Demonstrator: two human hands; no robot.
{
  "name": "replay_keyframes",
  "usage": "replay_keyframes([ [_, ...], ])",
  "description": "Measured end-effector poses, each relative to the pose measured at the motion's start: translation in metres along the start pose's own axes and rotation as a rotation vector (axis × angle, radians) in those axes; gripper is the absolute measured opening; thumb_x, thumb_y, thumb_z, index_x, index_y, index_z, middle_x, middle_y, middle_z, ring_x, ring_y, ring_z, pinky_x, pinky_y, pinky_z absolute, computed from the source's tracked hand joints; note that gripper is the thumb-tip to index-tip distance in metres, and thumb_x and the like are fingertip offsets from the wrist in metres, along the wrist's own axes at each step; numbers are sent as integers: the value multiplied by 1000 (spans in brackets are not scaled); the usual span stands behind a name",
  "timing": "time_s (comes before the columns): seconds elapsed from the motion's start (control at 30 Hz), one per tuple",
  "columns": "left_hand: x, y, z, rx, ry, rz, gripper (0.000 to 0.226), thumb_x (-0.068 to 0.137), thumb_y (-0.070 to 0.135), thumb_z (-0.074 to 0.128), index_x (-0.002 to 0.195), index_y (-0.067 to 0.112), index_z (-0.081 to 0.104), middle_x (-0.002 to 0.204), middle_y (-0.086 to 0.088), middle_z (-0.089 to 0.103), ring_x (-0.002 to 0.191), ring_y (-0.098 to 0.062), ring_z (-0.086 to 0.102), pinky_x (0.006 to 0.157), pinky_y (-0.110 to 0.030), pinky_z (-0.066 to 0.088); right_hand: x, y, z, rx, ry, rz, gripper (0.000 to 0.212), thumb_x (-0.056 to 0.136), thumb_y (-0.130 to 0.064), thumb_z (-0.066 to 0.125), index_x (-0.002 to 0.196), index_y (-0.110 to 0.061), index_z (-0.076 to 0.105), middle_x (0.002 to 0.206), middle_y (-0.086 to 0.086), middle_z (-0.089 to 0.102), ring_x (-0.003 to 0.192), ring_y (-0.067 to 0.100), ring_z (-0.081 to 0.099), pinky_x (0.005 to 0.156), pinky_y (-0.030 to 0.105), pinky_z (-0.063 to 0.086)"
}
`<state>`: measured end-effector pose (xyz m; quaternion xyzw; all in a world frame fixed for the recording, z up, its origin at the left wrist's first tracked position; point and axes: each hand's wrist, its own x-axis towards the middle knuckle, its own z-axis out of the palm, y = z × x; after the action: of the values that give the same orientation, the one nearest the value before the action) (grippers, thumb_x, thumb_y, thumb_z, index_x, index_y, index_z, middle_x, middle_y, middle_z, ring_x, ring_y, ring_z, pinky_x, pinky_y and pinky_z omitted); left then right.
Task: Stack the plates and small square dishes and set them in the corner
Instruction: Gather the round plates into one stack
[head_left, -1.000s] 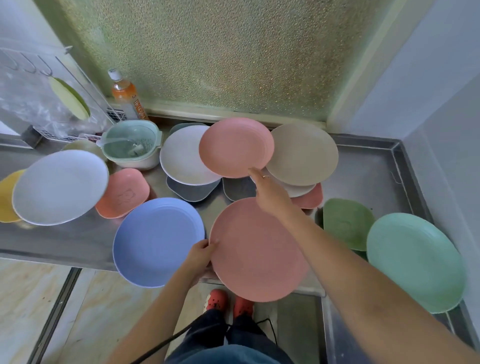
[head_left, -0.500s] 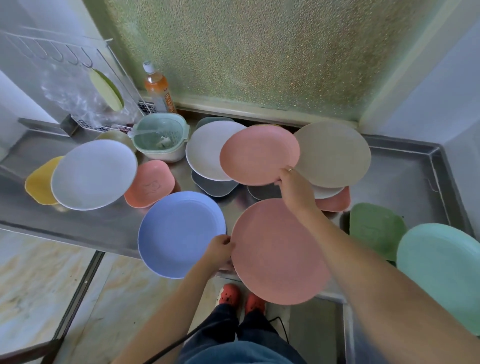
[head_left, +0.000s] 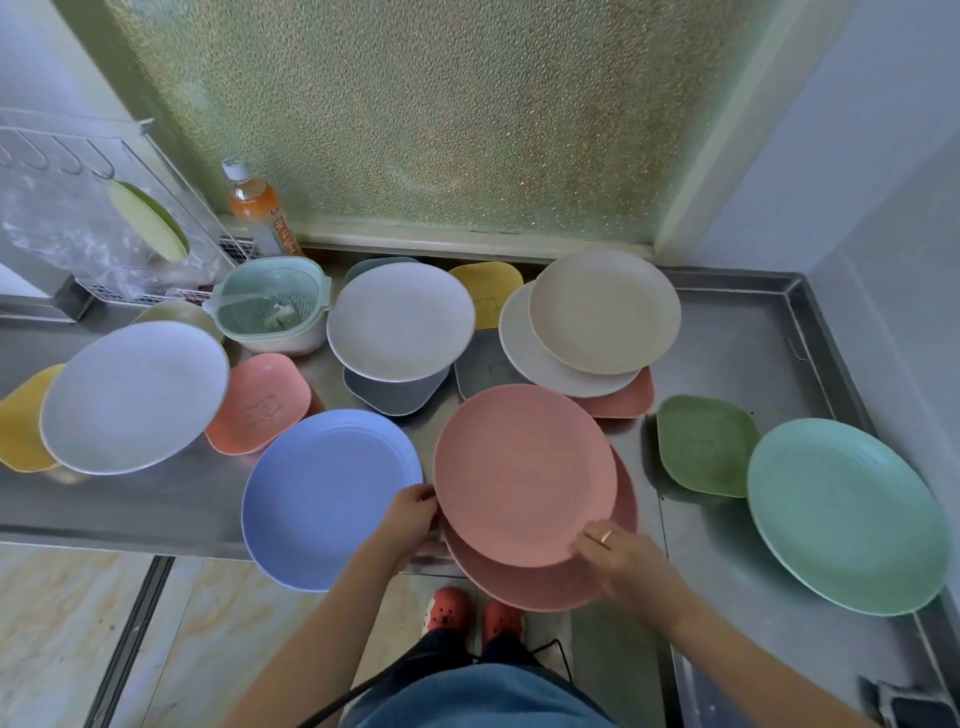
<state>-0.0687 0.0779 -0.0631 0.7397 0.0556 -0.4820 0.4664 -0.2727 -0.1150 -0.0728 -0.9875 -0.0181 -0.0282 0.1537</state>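
At nine o'clock a yellow square dish (head_left: 21, 421) lies partly under a pale grey round plate (head_left: 135, 397), which sits tilted with its long axis running from lower left to upper right. Just beside it, a salmon square dish with an embossed bear (head_left: 260, 402) rests on the steel tabletop (head_left: 737, 364). Behind, at eleven o'clock, stand an orange drink bottle (head_left: 257, 210) and a mint-green colander bowl (head_left: 272, 304).

Toward seven o'clock a blue round plate (head_left: 327, 493) overhangs the tabletop's front edge. The left hand (head_left: 410, 519) grips the left rim of the lower pink round plate (head_left: 524, 587), fingers curled round the edge. The upper pink round plate (head_left: 522, 475) lies on it, offset up and to the left, its face up. The right hand (head_left: 618, 561) pinches this upper plate's near rim at five o'clock.

At twelve o'clock a white round plate (head_left: 400, 319) sits over a grey square dish (head_left: 397, 392); a beige round plate (head_left: 605, 312) overlaps an off-white round plate (head_left: 530, 358).

At three o'clock a dark green square dish (head_left: 706, 444) lies just beside a mint-green round plate (head_left: 847, 514), near the right-hand corner.
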Motion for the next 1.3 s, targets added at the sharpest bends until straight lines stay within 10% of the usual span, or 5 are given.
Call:
replay_keyframes([
  [0.47,1,2,3,21,31,7,20,91,26,58,103,10,61,96,-16,66,83,-28,65,66,-38,60,5,10,-17,-4,-335,-113,12,80,-25,49,70,-22,54,67,-9,55,67,6,45,66,17,35],
  [0.6,2,1,5,75,48,21,38,86,12,63,123,9,53,108,-8,63,90,-25,65,63,-30,56,44,29,-42,-16,-39,-37,5,75,-13,56,72,-15,60,64,-2,56,61,12,46,59,31,48],
  [0.73,1,5,8,126,64,13,37,87,13,60,124,9,52,101,-4,59,79,-15,62,56,-22,50,108,68,-74,-69,204,353,31,85,-5,51,113,-12,59,111,9,63,90,28,60,78,43,50],
  [0.87,1,6,9,171,78,13,37,87,12,59,124,10,53,99,-1,59,80,-14,60,63,-24,50,149,92,-86,-299,-149,604,53,90,-8,39,141,-23,33,151,9,29,112,36,53,89,41,42],
  [1.3,0,10,12,339,95,55,36,87,14,53,123,12,54,108,-2,58,97,-21,53,82,-31,42,134,99,-69,-469,-133,505,25,90,-8,47,114,-10,48,98,11,59,83,32,59,58,34,38],
])
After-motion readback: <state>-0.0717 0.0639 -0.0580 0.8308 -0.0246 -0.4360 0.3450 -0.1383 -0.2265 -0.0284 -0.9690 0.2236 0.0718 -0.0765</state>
